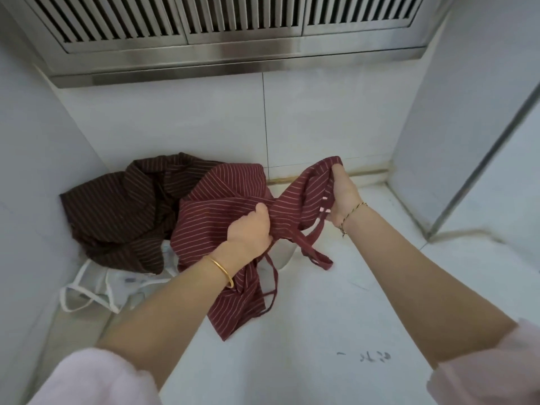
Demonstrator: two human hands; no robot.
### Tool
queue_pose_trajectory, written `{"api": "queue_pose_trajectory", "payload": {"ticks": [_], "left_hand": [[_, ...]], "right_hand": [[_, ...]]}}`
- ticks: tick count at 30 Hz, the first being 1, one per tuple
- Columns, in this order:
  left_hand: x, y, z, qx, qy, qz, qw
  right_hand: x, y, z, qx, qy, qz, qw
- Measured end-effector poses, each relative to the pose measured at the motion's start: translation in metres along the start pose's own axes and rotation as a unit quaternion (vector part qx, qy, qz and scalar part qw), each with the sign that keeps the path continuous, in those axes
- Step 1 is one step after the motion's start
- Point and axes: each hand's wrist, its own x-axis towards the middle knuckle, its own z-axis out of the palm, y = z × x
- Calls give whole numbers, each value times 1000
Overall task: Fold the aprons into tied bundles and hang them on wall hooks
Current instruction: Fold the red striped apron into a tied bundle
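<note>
Red striped apron point(222, 200): partly lifted off the white counter point(321, 331). Its far edge laps onto the brown apron point(117, 206), and its lower hem trails away from the brown apron toward the person.

Left hand point(249, 229): clamped on a bunched handful near the red apron's middle, fingers curled into the cloth.

Right hand point(343, 197): clenched round an upper corner, held out on the side away from the brown apron. The cloth is drawn fairly taut between the two hands.

Judgement: the two-handed spread looks meant to pull out the crumple and find the edges before folding. No fold is formed yet, so this piece is at an early stage.

Ties point(315, 258): hang loose below the stretched span, with one loop resting on the counter. They are probably left free because they must wrap the bundle later.

Surroundings:
- The brown apron is heaped unfolded in the counter's corner against the wall.
- A white cloth with loop straps point(96, 287) lies under and in front of the brown apron. It may be a third apron; cannot confirm.
- A steel vent hood point(233, 62) overhangs above and behind the brown apron.
- No wall hooks are in view.

In the way:
- The red apron overlaps the brown apron, so dragging one may shift the other.
- The dangling ties could snag or get folded inside.
- The counter continues past the red apron, away from the brown apron, and is the likely place to lay it flat.
</note>
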Motion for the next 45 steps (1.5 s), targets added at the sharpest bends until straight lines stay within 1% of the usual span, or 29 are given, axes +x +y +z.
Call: {"api": "queue_pose_trajectory", "payload": {"ticks": [2, 5, 7, 8, 10, 12, 14, 16, 19, 22, 24, 25, 26, 27, 28, 29, 30, 31, 33, 34, 35, 36, 37, 38, 39, 40, 41, 43, 45], "left_hand": [[3, -3, 1, -54, 5, 0, 999], [7, -3, -6, -216, 25, -32, 975], [4, 8, -14, -344, 46, -75, 935], [2, 18, -19, -417, 50, -97, 902], [-6, 41, -29, -563, 37, -127, 815], [-18, 74, -37, -656, -4, -118, 746], [-36, 115, -38, -680, -58, -94, 725], [-55, 154, -31, -681, -113, -74, 720], [-77, 197, -12, -655, -194, -41, 729], [-103, 227, 6, -572, -253, 3, 780], [-115, 229, 17, -496, -319, 36, 807], [-122, 231, 24, -448, -350, 41, 822], [-128, 232, 36, -379, -357, 44, 853], [-132, 234, 51, -284, -331, 61, 898], [-139, 236, 64, -168, -279, 94, 941], [-145, 238, 74, -53, -219, 132, 965], [-157, 242, 83, 25, -182, 157, 970], [-168, 244, 89, 67, -176, 170, 967], [-191, 246, 103, 93, -272, 147, 946], [-204, 249, 110, 93, -366, 102, 920], [-215, 251, 119, 89, -469, 49, 877], [-226, 252, 125, 90, -548, -1, 832], [-234, 252, 131, 87, -595, -41, 798], [-239, 251, 132, 63, -617, -77, 780], [-242, 250, 135, 16, -627, -108, 771], [-242, 248, 132, -29, -616, -124, 777], [-243, 247, 130, -64, -584, -125, 800], [-239, 242, 127, -81, -458, -82, 881], [-232, 238, 125, -99, -296, -50, 949]], "right_hand": [[-4, 7, -14, -11, -15, 33, 999], [-11, 21, -41, 26, -64, 52, 996], [-21, 30, -58, 31, -86, 48, 995], [-28, 33, -65, 11, -106, 39, 994], [-42, 40, -77, -100, -147, -3, 984], [-56, 45, -92, -273, -153, -50, 949], [-66, 50, -118, -406, -120, -86, 902], [-76, 53, -153, -528, -57, -112, 840], [-105, 47, -209, -630, 127, -102, 759], [-149, 38, -272, -613, 303, -127, 719], [-175, 32, -296, -586, 359, -202, 698], [-189, 30, -305, -589, 363, -245, 679], [-200, 29, -313, -614, 344, -285, 651], [-210, 32, -320, -654, 300, -311, 621], [-216, 37, -327, -702, 230, -316, 596], [-222, 43, -331, -742, 149, -290, 586], [-229, 52, -337, -776, 64, -233, 582], [-235, 59, -340, -811, -20, -155, 563], [-253, 74, -347, -852, -164, 13, 497], [-263, 82, -350, -846, -225, 96, 474], [-271, 89, -351, -815, -273, 190, 473], [-275, 97, -355, -771, -300, 277, 489], [-279, 104, -359, -718, -300, 342, 527], [-276, 109, -363, -692, -275, 361, 561], [-272, 112, -367, -690, -230, 333, 600], [-266, 114, -371, -722, -179, 254, 618], [-258, 115, -376, -749, -114, 158, 633], [-247, 117, -382, -755, 3, 10, 655], [-243, 117, -383, -702, 92, -70, 703]]}}
